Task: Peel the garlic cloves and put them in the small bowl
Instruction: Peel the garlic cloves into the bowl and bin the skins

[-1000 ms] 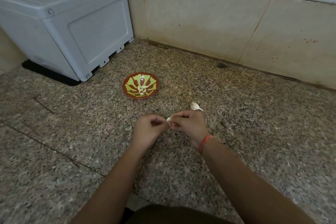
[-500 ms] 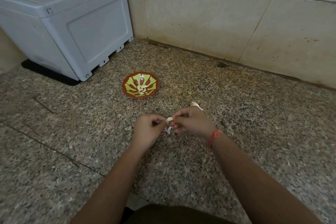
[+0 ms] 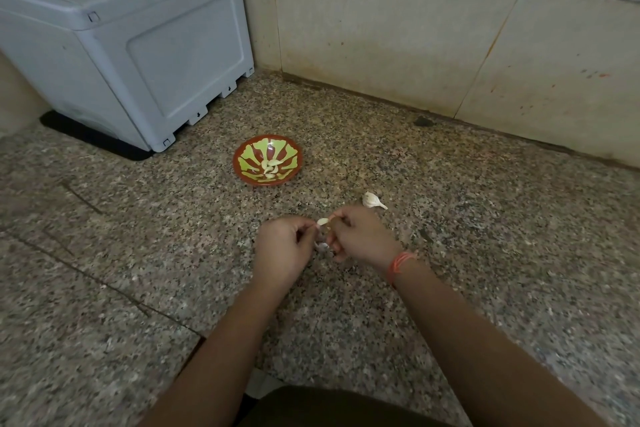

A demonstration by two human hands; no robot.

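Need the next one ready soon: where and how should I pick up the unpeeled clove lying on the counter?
Pinch the unpeeled clove across its plump body, coming down from above with the right hand, which is nearest. It lies flat on the counter, and its thin tail pointing right looks too flimsy to hold.

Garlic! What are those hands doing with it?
A person is peeling a garlic clove, pinching it between the left hand and the right hand above the granite counter. A few peeled cloves lie in the small bowl. One unpeeled piece waits on the counter near the right hand.
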